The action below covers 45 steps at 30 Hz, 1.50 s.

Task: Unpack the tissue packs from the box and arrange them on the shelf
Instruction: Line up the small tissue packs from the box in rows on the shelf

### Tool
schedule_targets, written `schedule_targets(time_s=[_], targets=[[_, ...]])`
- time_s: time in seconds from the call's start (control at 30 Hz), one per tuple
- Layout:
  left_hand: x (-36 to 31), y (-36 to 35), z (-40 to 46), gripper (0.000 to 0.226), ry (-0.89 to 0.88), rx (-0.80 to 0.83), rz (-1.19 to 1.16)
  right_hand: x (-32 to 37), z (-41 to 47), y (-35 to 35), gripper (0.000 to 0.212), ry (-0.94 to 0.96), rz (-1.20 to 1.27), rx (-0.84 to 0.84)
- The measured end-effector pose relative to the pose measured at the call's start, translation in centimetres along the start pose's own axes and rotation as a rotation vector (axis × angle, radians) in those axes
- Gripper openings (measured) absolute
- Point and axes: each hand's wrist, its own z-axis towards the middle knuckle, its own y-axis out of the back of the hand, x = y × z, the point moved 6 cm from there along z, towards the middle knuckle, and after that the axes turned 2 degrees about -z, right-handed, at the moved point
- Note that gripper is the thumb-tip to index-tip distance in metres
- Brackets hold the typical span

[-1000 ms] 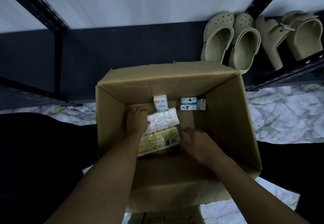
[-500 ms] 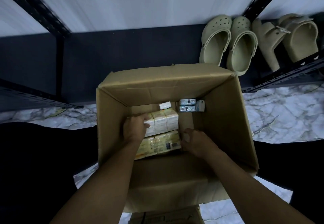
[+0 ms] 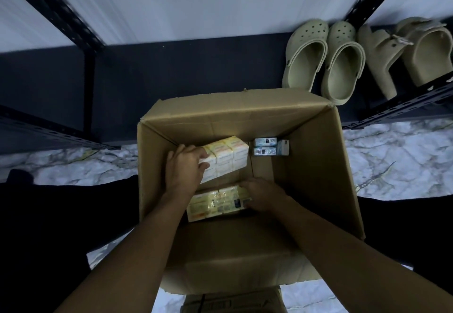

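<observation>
An open cardboard box stands on the marble floor below me. Inside it, my left hand grips a yellow-and-white bundle of tissue packs, lifted and tilted toward the box's far wall. My right hand grips the right end of a second yellow bundle lying on the box bottom near me. Three small blue-grey tissue packs sit in the far corner of the box. The dark shelf board runs behind the box.
Two pairs of beige clogs and sandals stand on the shelf at the right. Black perforated shelf posts rise at left and right. Marble floor shows on both sides of the box. My dark trouser legs flank it.
My left hand has lifted its tissue bundle up and toward the far wall of the box. My right hand has closed round the right end of the nearer bundle.
</observation>
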Motion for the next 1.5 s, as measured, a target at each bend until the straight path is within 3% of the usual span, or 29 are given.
schedule_targets(time_s=[0.3, 0.43, 0.73, 0.93, 1.07, 1.27, 1.5], targets=[[1.0, 0.4, 0.0, 0.018, 0.112, 0.022, -0.178, -0.2, 3.2, -1.5, 0.07, 0.082, -0.116, 0.04], [1.3, 0.5, 0.4, 0.015, 0.176, 0.06, -0.285, -0.9, 4.1, -2.4, 0.051, 0.062, -0.217, 0.027], [1.8, 1.3, 0.9, 0.009, 0.301, 0.107, -0.421, -2.8, 5.3, -2.9, 0.046, -0.015, 0.065, 0.1], [1.4, 2.3, 0.4, 0.008, 0.305, 0.102, -0.445, -4.1, 3.8, 0.2, 0.034, -0.002, 0.208, 0.054], [0.6, 3.9, 0.0, 0.006, 0.276, 0.089, -0.442, -4.1, 1.0, 4.0, 0.04, 0.001, 0.142, 0.034], [-0.8, 8.2, -1.5, 0.006, 0.204, 0.047, -0.471, -4.4, -6.6, 10.1, 0.043, -0.034, 0.084, -0.03], [-2.3, 15.7, -3.9, 0.021, 0.073, -0.067, -0.556, -3.9, -16.1, 17.4, 0.028, -0.074, 0.117, -0.161]])
